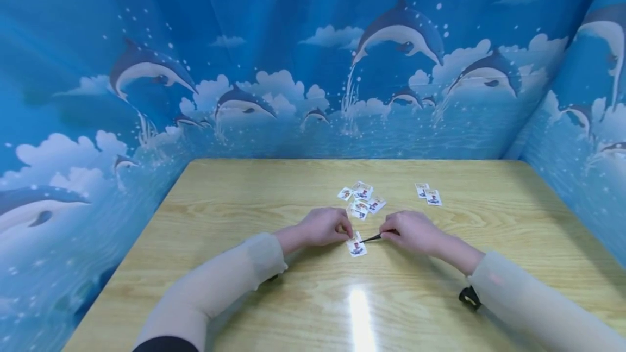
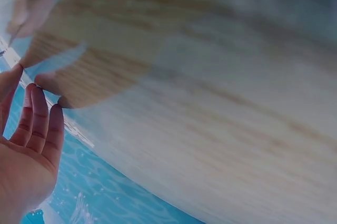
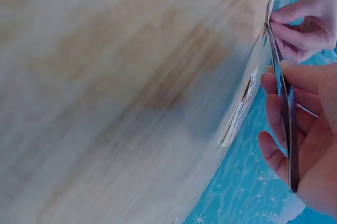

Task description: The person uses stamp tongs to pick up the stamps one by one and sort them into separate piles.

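Just in front of me on the table lies a small white card (image 1: 357, 246) with a cartoon print. My left hand (image 1: 325, 227) pinches its upper left edge between thumb and fingertips. In my right hand (image 1: 409, 231) is a pair of dark metal tweezers (image 3: 287, 108), held between thumb and fingers and pointing left. The tweezers' tips meet the card's right side, close to the left fingertips. In the left wrist view the left hand (image 2: 31, 139) has its fingertips down at the tabletop, and the card itself is hardly visible there.
Behind the hands lies a loose cluster of similar printed cards (image 1: 362, 192), some overlapping. Two more cards (image 1: 433, 196) overlap farther right. The wooden table (image 1: 254, 189) shines and reflects a light near its front. Blue dolphin-printed curtains (image 1: 293, 69) enclose its back and sides.
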Demonstrator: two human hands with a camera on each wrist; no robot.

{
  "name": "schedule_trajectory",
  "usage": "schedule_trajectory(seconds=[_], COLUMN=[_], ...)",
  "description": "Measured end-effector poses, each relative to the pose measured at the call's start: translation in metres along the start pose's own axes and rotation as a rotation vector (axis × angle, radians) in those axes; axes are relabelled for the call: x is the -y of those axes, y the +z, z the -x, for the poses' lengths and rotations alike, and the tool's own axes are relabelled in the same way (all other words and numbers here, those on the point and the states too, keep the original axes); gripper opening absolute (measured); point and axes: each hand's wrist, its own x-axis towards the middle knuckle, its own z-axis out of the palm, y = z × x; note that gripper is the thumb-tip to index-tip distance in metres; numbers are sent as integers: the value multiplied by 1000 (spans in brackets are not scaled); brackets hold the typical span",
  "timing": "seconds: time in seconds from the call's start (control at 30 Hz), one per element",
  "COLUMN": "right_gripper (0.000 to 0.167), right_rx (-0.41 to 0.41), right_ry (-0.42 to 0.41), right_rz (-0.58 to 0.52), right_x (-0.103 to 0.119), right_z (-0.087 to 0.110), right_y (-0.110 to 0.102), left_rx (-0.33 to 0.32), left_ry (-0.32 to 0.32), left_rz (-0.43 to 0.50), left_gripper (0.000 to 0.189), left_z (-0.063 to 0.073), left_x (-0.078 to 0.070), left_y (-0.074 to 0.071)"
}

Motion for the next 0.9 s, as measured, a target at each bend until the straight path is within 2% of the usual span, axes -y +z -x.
schedule_trajectory(seconds=[0.33,0.9], right_gripper=[6,5], right_rx=[-19,-64], right_ry=[40,72], right_rz=[11,28], right_x=[4,8], right_z=[3,1], right_y=[2,7], left_rx=[3,10], left_ry=[17,23], left_rz=[-4,15], left_gripper=[22,20], left_z=[1,2], left_x=[-1,0], left_y=[0,-1])
